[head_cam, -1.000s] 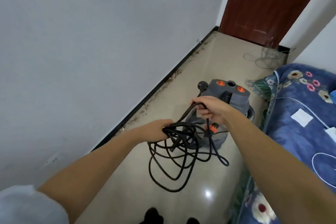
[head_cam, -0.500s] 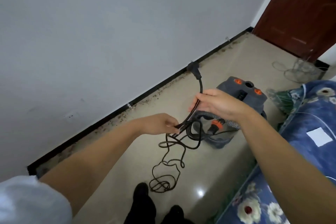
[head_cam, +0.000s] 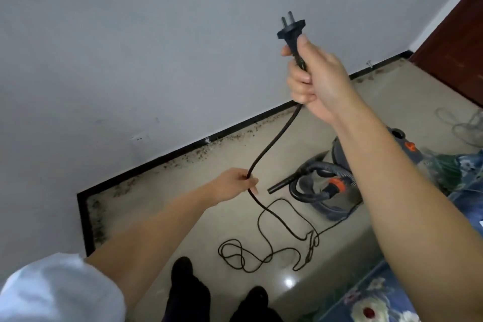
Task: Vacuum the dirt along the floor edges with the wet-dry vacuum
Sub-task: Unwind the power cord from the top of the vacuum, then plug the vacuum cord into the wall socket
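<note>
1. High at 12 o'clock, right hand (head_cam: 313,78) has its fingers (head_cam: 300,77) clenched round the neck of the black two-pin plug (head_cam: 290,31); pins point up toward the pale grey wall (head_cam: 156,47).
2. Left hand (head_cam: 235,185), near centre of view, pinches the black rubber power cord (head_cam: 271,144) lower down; the cord runs between the two hands in a slight curve.
3. Below the left hand the cord drops to the glossy beige tile floor (head_cam: 183,185) and lies in loose loops at 6 o'clock, ahead of the black shoes (head_cam: 188,285).
4. Grey wet-dry vacuum with orange fittings (head_cam: 339,191) stands on the floor at 3 o'clock, partly behind the right forearm; its black hose nozzle (head_cam: 282,184) points to 9 o'clock.
5. Brown dirt specks (head_cam: 198,154) line the black skirting (head_cam: 183,150) from 8 to 2 o'clock, uncollected.
6. Judged step: uncoiling the cord for power; no suction begun.
7. Next move calls for finding a socket; faint mark on wall at 9 o'clock, cannot tell if one.
</note>
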The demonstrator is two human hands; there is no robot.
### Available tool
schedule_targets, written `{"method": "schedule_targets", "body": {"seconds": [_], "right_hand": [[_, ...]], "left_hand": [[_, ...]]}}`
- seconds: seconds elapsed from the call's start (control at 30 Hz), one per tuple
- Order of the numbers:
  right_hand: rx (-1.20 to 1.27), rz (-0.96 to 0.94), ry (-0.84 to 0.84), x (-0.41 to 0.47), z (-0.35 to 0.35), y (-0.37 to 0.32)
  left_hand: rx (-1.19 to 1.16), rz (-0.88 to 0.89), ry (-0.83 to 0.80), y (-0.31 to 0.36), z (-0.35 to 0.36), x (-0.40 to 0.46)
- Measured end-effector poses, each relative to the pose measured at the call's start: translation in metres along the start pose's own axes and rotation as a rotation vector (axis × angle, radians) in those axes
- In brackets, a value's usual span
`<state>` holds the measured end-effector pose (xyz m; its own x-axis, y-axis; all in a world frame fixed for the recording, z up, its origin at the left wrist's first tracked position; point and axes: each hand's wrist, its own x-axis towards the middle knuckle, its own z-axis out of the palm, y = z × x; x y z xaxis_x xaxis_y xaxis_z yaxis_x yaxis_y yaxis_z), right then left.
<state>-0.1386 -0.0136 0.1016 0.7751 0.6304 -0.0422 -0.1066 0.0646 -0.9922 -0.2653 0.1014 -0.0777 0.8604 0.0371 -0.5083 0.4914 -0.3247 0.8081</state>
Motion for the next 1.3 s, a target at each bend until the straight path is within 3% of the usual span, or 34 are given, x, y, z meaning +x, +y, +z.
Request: {"method": "schedule_targets", "body": {"seconds": [0.23,0.43,0.6,0.83,0.97,1.13,1.3], "right_hand": [[-0.142,0.236,-0.005,0.046,0.070,0.056],[-0.045,0.347,-0.014,0.100,0.179,0.119],[-0.059,0.397,-0.030,0.130,0.225,0.187],[0.287,0.641,-0.118,0.192,0.245,0.282],[0.153,0.605,-0.177,0.259,0.264,0.382],[-0.105,0.567,-0.156,0.332,0.287,0.542],[0.039,0.654,-0.252,0.374,0.306,0.689]], "left_hand": [[-0.089,-0.153,0.079,-0.077,-0.088,-0.026],[0.084,-0.218,0.011,-0.146,-0.138,-0.035],[0.055,-0.255,0.127,-0.201,-0.165,-0.008],[-0.089,-0.277,0.140,-0.287,-0.185,0.058],[-0.064,-0.281,0.218,-0.355,-0.213,0.136],[0.097,-0.264,0.181,-0.484,-0.237,0.225],[0.255,-0.215,0.052,-0.605,-0.247,0.297]]}}
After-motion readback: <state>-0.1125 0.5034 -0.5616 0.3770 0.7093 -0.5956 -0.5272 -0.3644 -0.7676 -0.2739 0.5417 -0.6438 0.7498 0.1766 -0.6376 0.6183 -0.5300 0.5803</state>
